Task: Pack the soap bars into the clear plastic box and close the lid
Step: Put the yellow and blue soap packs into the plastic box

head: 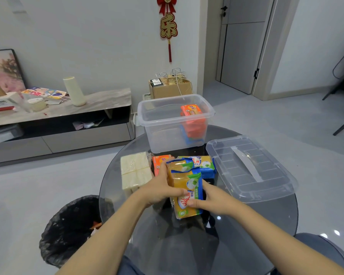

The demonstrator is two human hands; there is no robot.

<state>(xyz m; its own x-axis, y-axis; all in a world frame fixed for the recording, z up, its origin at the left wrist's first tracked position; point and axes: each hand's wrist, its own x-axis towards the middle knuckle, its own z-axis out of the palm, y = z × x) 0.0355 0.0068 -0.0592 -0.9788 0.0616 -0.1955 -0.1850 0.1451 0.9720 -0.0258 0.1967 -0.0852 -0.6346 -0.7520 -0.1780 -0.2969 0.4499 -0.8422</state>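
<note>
- Soap pack (187,192): yellow-orange wrapper, blue and green trim.
- Soap (191,116) inside the box (147,126): orange.
- Box: clear.
- Soap blocks (135,171) left of the pack: cream.

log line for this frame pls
phase: picking up soap | left hand + right hand: gripping yellow-blue soap pack | clear box: open, orange pack inside | lid: off, on table

Box (175,124) at table's (266,219) far edge (soap (193,120) inside), lid (250,167) right, loose bars (135,171) in front.
</note>
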